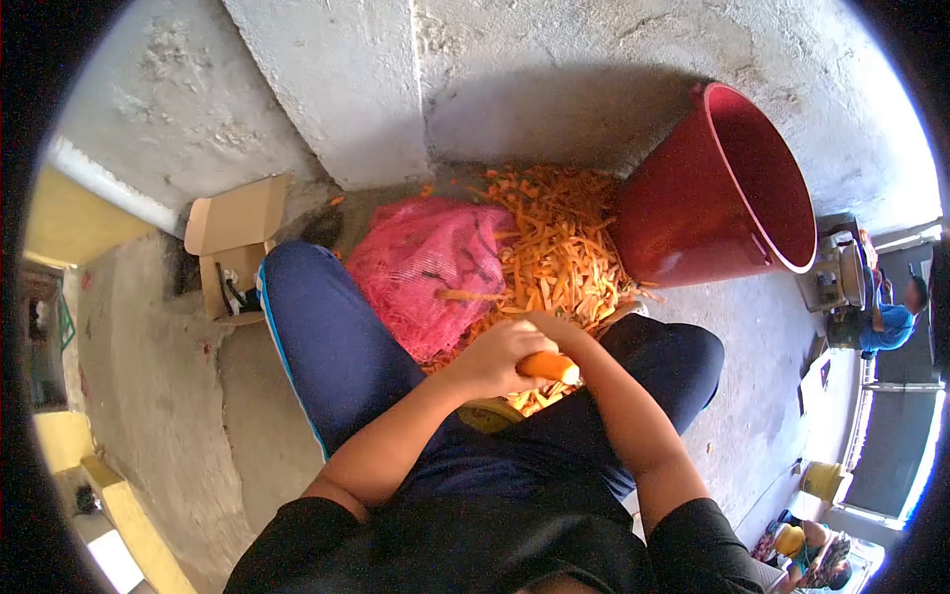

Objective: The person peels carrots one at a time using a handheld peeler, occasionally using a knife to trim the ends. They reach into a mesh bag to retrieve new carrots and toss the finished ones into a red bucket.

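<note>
- The left hand (495, 358), just below the middle of the frame, is closed around a carrot (547, 367); its orange end sticks out to the right of the fingers.
- The right hand (559, 332) lies across the top of the carrot, fingers curled over it. Whether it holds a peeler or a blade I cannot tell — the hand hides whatever is under it.
- Both hands work between the person's knees, in dark blue trousers, directly above the heap of peelings.
- A broad pile of orange peel strips (554, 247) covers the concrete floor in the upper middle of the frame, so a good deal of peeling looks done already.
- A pink mesh sack (426, 262) lies left of the pile, against the person's leg; it looks slack, though what remains inside cannot be seen.
- A large red bucket (722, 193) stands tilted at the upper right, touching the edge of the peelings; its inside is mostly hidden from here.
- An open cardboard box (233, 243) sits at the left by the wall.
- Judging from the carrot in hand, work is under way — how many are left is not visible.
</note>
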Tool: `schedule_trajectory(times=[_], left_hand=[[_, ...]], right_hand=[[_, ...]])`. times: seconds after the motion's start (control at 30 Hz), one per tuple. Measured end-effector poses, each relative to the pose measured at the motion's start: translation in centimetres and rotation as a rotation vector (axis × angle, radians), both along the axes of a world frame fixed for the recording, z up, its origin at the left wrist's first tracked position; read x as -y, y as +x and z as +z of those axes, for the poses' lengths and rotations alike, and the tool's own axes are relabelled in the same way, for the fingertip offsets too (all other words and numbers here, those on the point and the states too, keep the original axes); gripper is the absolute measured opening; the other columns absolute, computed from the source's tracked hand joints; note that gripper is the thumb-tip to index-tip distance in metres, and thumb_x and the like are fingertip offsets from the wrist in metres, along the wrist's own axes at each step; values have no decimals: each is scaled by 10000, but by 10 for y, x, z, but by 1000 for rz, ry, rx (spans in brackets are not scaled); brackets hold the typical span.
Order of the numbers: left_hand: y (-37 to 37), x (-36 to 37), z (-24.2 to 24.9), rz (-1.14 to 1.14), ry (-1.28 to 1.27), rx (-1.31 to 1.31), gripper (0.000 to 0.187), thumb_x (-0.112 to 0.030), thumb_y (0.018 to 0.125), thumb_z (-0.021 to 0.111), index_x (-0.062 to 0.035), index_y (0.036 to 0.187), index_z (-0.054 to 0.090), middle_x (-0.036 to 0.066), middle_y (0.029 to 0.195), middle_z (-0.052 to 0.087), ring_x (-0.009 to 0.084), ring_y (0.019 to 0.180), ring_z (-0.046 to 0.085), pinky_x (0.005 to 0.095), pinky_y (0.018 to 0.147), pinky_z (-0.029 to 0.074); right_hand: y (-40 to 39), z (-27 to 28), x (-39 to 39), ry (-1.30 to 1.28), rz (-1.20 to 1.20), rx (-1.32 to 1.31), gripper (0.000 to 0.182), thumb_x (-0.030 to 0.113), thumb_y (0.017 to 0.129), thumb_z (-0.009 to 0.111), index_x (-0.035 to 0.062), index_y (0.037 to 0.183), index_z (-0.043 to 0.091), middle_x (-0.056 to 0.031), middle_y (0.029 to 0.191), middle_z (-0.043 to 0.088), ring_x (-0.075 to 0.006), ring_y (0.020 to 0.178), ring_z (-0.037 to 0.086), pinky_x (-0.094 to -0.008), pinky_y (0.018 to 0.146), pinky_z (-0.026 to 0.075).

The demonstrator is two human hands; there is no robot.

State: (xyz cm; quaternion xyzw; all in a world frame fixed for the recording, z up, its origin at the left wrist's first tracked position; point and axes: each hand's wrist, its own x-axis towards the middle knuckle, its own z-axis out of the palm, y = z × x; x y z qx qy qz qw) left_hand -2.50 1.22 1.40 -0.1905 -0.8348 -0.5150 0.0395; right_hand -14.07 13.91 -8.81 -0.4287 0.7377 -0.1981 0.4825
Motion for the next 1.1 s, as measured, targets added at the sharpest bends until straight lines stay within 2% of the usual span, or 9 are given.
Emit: schedule_trajectory(times=[0.1, 0.23, 0.27, 0.3, 0.53, 0.67, 0.8, 0.93, 1.1], left_hand=[[-10, -2, -10, -30, 307, -135, 390, -164, 606, 683, -101, 948, 507, 83, 974, 530, 268, 967, 461, 376, 853, 329], [-8, 4, -10, 175, 132, -210, 488, -160, 649, 679, -124, 1088, 468, 101, 1110, 441, 257, 1036, 409, 368, 899, 298], [-6, 13, -10, 111, 109, -107, 574, -174, 654, 683, -132, 1164, 423, 113, 1177, 387, 250, 1089, 372, 375, 929, 272], [-4, 20, -5, 95, 147, -72, 601, -157, 653, 684, -125, 1183, 401, 112, 1183, 385, 237, 1089, 379, 367, 923, 289], [10, 41, 10, -86, 822, 597, 704, -21, 657, 661, -58, 1249, 282, 72, 1117, 443, 140, 976, 477, 272, 821, 404], [4, 25, -17, 159, 472, 417, 643, -75, 689, 650, -28, 1218, 288, 87, 1119, 454, 183, 1056, 444, 308, 884, 362], [-2, 16, -24, 383, 345, 524, 530, -162, 679, 679, -16, 1108, 406, 78, 1037, 515, 167, 936, 490, 292, 830, 378], [-7, 17, -38, 461, 439, 420, 521, -260, 663, 699, 1, 1055, 476, 95, 948, 569, 164, 879, 540, 286, 784, 412], [-13, 25, -33, 459, 423, 381, 465, -259, 646, 719, -3, 982, 525, 69, 846, 598, 130, 775, 564, 267, 709, 439]], right_hand=[[10, -14, -1, -314, -126, 190, 266, 195, 739, 550, 72, 973, 526, -119, 914, 581, -237, 877, 550, -344, 741, 449], [12, -25, 0, -735, -291, 436, 276, 163, 770, 539, 75, 1031, 519, -89, 994, 560, -171, 943, 523, -307, 780, 454], [5, -26, -6, -574, -529, 985, 261, 150, 759, 559, 49, 998, 538, -84, 940, 577, -166, 874, 555, -293, 769, 462], [1, -2, -10, -389, -703, 850, 250, 173, 766, 553, 39, 977, 555, -78, 918, 587, -161, 825, 573, -293, 738, 470], [-13, 51, -2, -620, -928, 721, 243, 164, 816, 451, 3, 973, 541, -109, 918, 587, -194, 830, 567, -301, 760, 445], [-19, 58, -6, -618, -792, 560, 192, 59, 783, 471, 3, 952, 542, -74, 856, 598, -166, 768, 574, -275, 699, 456], [10, 132, 15, -190, -673, -222, 167, 111, 758, 522, 23, 901, 529, -125, 770, 597, -210, 717, 585, -328, 625, 441], [10, 99, 6, -263, -579, -263, 192, 149, 754, 515, 43, 914, 510, -214, 752, 558, -384, 753, 532, -396, 639, 423], [11, 105, -3, -283, -438, -282, 210, 144, 722, 535, 65, 916, 520, -195, 762, 569, -353, 760, 554, -396, 651, 429]])
